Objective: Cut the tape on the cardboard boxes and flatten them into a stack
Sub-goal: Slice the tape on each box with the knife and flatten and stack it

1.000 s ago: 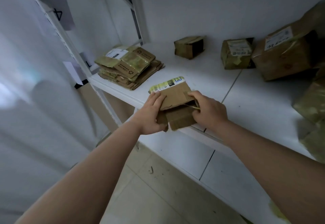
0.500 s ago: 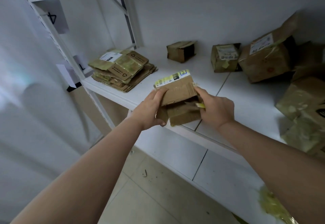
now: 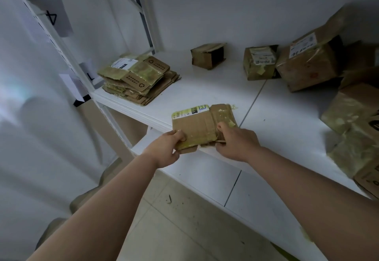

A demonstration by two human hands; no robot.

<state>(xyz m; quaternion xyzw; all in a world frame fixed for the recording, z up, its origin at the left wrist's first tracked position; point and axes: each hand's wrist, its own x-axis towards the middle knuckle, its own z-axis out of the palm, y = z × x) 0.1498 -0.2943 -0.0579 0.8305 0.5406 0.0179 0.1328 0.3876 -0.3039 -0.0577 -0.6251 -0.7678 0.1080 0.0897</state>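
A small flattened cardboard box [image 3: 196, 126] with a yellow-green label lies at the front edge of the white shelf [image 3: 205, 90]. My left hand [image 3: 166, 148] pinches its near left corner, thumb on top. My right hand [image 3: 238, 141] presses the box's right side with a finger while its other fingers curl round a thin yellowish cutter [image 3: 220, 142]. A stack of flattened boxes [image 3: 137, 79] sits at the shelf's left end.
Taped boxes stand along the back: a small open one [image 3: 208, 55], a labelled one [image 3: 260, 61], a larger one [image 3: 307, 63]. More boxes [image 3: 352, 115] crowd the right side. A shelf upright [image 3: 61, 49] rises left. A lower shelf [image 3: 205, 174] and tiled floor lie below.
The box was held up half-folded off the shelf edge; now it is pressed flat on the shelf. Both hands moved forward and down with it.
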